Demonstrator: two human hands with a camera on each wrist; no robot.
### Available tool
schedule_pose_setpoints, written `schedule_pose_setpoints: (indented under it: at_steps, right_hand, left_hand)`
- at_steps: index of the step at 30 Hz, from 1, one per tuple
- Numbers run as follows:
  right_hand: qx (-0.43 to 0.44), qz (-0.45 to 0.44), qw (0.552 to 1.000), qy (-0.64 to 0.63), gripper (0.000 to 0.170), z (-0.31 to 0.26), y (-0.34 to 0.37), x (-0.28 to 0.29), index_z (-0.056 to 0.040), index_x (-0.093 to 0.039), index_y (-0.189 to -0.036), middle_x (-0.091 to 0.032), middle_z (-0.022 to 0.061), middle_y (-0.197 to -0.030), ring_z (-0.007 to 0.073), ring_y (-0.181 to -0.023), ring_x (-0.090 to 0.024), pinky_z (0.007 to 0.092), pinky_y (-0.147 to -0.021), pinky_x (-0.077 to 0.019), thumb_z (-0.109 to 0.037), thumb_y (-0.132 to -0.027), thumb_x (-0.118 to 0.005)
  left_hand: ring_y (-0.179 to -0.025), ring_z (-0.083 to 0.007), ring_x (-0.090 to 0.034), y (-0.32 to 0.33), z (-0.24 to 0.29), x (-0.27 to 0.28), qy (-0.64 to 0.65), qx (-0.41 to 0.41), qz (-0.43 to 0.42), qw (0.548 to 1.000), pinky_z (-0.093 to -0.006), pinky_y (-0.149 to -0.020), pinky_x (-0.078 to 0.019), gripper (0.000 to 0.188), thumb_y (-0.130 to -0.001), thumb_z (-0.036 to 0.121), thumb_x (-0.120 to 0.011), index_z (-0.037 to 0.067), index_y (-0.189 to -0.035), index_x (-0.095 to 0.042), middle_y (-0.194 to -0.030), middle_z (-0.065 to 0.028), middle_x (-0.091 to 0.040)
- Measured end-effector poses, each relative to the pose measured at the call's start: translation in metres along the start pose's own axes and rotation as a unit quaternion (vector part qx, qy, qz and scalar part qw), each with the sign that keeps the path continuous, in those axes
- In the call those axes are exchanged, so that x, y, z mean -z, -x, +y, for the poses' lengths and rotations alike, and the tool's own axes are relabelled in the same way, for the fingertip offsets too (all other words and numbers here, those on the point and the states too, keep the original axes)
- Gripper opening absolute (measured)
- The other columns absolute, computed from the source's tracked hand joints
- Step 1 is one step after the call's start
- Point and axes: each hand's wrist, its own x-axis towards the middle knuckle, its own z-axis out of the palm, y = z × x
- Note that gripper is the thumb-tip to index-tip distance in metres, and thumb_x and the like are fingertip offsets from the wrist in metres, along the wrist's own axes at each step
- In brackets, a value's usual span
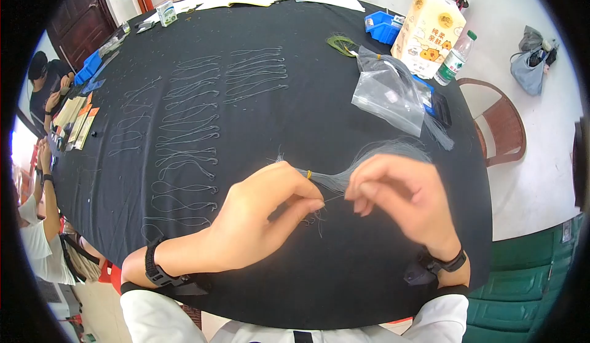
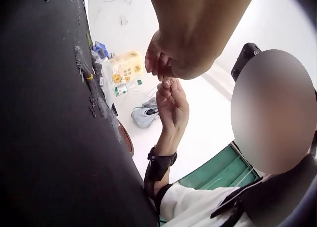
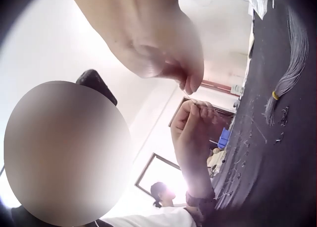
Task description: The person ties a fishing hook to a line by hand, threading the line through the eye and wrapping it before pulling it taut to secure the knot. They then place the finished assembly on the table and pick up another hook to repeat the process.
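Note:
My left hand point(image 1: 261, 214) pinches a thin line between thumb and index finger, above the black cloth. To its right, my right hand point(image 1: 405, 198) has its fingertips together on the line's other side, with a short stretch of line between the hands. In the right wrist view both hands' fingertips are close together, the line running past the left hand point(image 3: 193, 133). Behind the hands lies a bundle of grey line point(image 1: 335, 180) tied with a yellow band point(image 1: 309, 175). Small dark hooks point(image 1: 310, 220) lie beside my left fingertips, partly hidden.
Looped lines point(image 1: 187, 137) lie in columns on the left of the black table point(image 1: 264, 140). At the back right are a plastic bag point(image 1: 390, 91), a tissue pack point(image 1: 428, 33), a bottle point(image 1: 456, 57) and a blue bin point(image 1: 382, 28). Other people sit at the far left.

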Motion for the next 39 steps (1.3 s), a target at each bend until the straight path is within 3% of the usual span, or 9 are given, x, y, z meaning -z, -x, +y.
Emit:
schedule_pose_setpoints:
  at_steps: [4,7,12,18,22,27,33,39]
  right_hand:
    - [-0.013,-0.05,0.971,-0.232,0.015,0.003,-0.011,0.019,0.0027,-0.057,-0.096,-0.062,0.0158,-0.102,0.0178,-0.077,-0.064,0.0268,-0.063,-0.0553,-0.012,-0.096,-0.052]
    - [0.022,-0.06,0.956,-0.286,0.015,0.002,-0.011,0.036,0.0018,-0.054,-0.097,-0.06,0.0154,-0.099,0.0221,-0.08,-0.065,0.0298,-0.065,-0.0566,-0.013,-0.096,-0.052]
    - [0.114,0.005,0.934,-0.339,0.018,-0.004,-0.006,0.067,0.0019,-0.049,-0.101,-0.052,0.0091,-0.092,0.0196,-0.085,-0.058,0.0289,-0.075,-0.0537,-0.014,-0.095,-0.053]
    - [0.181,0.034,0.868,-0.461,0.02,-0.016,0.009,0.111,0.0064,-0.041,-0.112,-0.044,0.011,-0.106,0.0196,-0.098,-0.048,0.0299,-0.092,-0.0465,0.001,-0.093,-0.047]
    - [0.213,0.052,0.841,-0.494,0.021,-0.021,0.018,0.142,0.0079,-0.037,-0.115,-0.042,0.0123,-0.109,0.0205,-0.1,-0.048,0.0318,-0.092,-0.047,0.007,-0.094,-0.04]
    - [0.223,0.072,0.849,-0.474,0.023,-0.022,0.028,0.167,0.0078,-0.035,-0.117,-0.042,0.0123,-0.11,0.0205,-0.102,-0.048,0.0323,-0.092,-0.0472,0.008,-0.094,-0.038]
    - [0.245,0.062,0.86,-0.442,0.022,-0.028,0.033,0.165,0.0068,-0.035,-0.117,-0.041,0.0122,-0.11,0.0208,-0.104,-0.048,0.0329,-0.094,-0.047,0.008,-0.095,-0.037]
    - [0.241,0.064,0.865,-0.435,0.021,-0.028,0.032,0.165,0.0062,-0.035,-0.116,-0.041,0.012,-0.111,0.0202,-0.105,-0.048,0.0332,-0.094,-0.0468,0.007,-0.096,-0.037]
  left_hand:
    - [-0.078,-0.0155,-0.06,0.0,0.0,0.003,0.1,0.082,-0.005,0.992,-0.0291,-0.071,-0.0484,0.003,-0.085,-0.003,-0.063,-0.003,-0.088,-0.061,-0.084,-0.0096,-0.062]
    - [-0.079,-0.0137,-0.059,0.0,-0.003,0.001,0.165,0.115,-0.009,0.98,-0.0281,-0.073,-0.049,0.003,-0.088,-0.001,-0.06,-0.003,-0.09,-0.062,-0.086,-0.0093,-0.062]
    - [-0.08,-0.013,-0.059,0.0,-0.005,0.002,0.18,0.125,-0.023,0.975,-0.0277,-0.075,-0.0492,0.004,-0.089,0.0,-0.06,-0.004,-0.091,-0.062,-0.087,-0.0087,-0.062]
    - [-0.08,-0.0124,-0.059,-0.001,-0.005,0.002,0.171,0.131,-0.037,0.976,-0.0274,-0.074,-0.0492,0.005,-0.09,0.001,-0.06,-0.004,-0.091,-0.062,-0.087,-0.0082,-0.062]
    - [-0.08,-0.0123,-0.059,0.0,-0.006,0.0,0.18,0.139,-0.041,0.973,-0.0272,-0.074,-0.0492,0.005,-0.09,0.0,-0.059,-0.004,-0.091,-0.061,-0.088,-0.0082,-0.062]
    - [-0.081,-0.0128,-0.059,-0.001,-0.003,0.0,0.187,0.139,-0.04,0.972,-0.0272,-0.074,-0.049,0.004,-0.09,-0.001,-0.059,-0.004,-0.091,-0.061,-0.088,-0.0086,-0.061]
    - [-0.081,-0.0152,-0.058,0.001,-0.007,-0.001,0.153,0.075,-0.004,0.985,-0.0277,-0.073,-0.0478,0.004,-0.087,-0.004,-0.061,-0.004,-0.091,-0.061,-0.089,-0.0102,-0.061]
    - [-0.08,-0.0202,-0.061,-0.002,-0.007,-0.005,0.034,-0.003,0.047,0.998,-0.0299,-0.073,-0.048,0.013,-0.079,-0.008,-0.066,-0.001,-0.089,-0.062,-0.085,-0.0104,-0.064]
